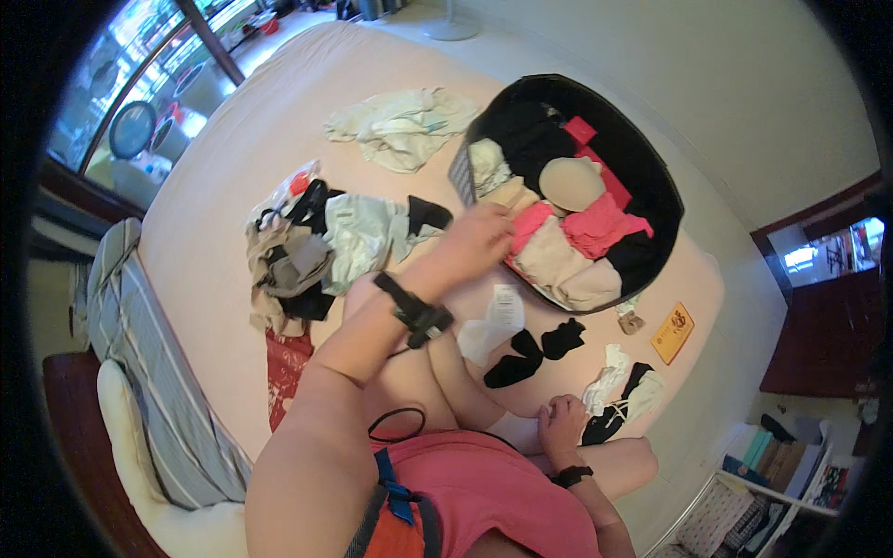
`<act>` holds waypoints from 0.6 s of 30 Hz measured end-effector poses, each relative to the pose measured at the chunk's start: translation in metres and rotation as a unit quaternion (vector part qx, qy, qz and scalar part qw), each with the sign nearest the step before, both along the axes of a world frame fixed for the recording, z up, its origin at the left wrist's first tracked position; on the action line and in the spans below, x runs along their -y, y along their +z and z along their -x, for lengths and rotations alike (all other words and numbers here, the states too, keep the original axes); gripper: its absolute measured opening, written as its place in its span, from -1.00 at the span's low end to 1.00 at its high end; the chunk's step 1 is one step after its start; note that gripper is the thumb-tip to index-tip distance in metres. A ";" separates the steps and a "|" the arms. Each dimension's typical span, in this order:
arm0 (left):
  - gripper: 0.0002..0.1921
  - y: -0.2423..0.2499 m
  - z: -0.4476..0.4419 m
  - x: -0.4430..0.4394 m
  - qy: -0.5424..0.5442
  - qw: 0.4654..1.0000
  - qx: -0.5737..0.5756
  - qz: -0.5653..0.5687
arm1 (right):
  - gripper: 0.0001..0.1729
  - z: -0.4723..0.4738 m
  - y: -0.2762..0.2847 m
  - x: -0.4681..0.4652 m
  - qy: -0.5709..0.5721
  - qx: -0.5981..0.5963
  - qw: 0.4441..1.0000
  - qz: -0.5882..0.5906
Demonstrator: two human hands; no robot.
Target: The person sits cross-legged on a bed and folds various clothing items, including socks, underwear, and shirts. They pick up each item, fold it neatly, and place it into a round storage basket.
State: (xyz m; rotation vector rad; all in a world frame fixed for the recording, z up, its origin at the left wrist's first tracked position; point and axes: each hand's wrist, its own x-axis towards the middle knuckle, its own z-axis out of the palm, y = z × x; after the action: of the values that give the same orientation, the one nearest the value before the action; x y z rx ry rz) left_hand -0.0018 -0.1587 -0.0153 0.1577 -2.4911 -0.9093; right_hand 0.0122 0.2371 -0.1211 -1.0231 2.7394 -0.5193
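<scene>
My left hand (478, 237) reaches to the near left rim of an open black fabric case (645, 167). Its fingertips are at a beige garment (513, 194) and pink cloth (530, 224); whether they grip either is hidden. Inside the case lie a beige bra cup (572, 183), a pink lacy garment (603, 227), folded pale clothes (551, 257) and dark garments. My right hand (560, 423) rests by my lap with fingers curled and nothing visible in them. Beside it are a crumpled white cloth (605, 376) and a black and white garment (631, 404).
Black socks (516, 359) and a white labelled packet (499, 317) lie before my crossed legs. A pile of clothes and plastic bags (359, 234) sits to the left on the bed sheet (202, 230). White clothing (408, 129) lies farther back. An orange card (673, 333) is near the right edge.
</scene>
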 end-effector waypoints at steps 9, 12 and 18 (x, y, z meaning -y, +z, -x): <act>-0.34 -0.004 -0.187 0.106 0.393 0.816 0.414 -0.091 | -0.75 -0.002 0.004 0.005 0.012 -0.017 1.000 -0.006; -0.37 -0.028 -0.202 0.099 0.352 0.838 0.415 0.043 | -0.76 -0.004 0.007 0.005 0.014 -0.017 1.000 -0.004; -0.60 -0.048 -0.203 0.098 0.318 0.922 0.168 -0.141 | -0.77 -0.007 0.004 0.006 0.007 -0.027 1.000 0.005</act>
State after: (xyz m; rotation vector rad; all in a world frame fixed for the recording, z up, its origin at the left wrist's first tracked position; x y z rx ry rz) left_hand 0.2012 -0.2570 -0.0628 1.2305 -2.3216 -0.9923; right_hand 0.0190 0.2315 -0.1167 -1.0722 2.7777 -0.5126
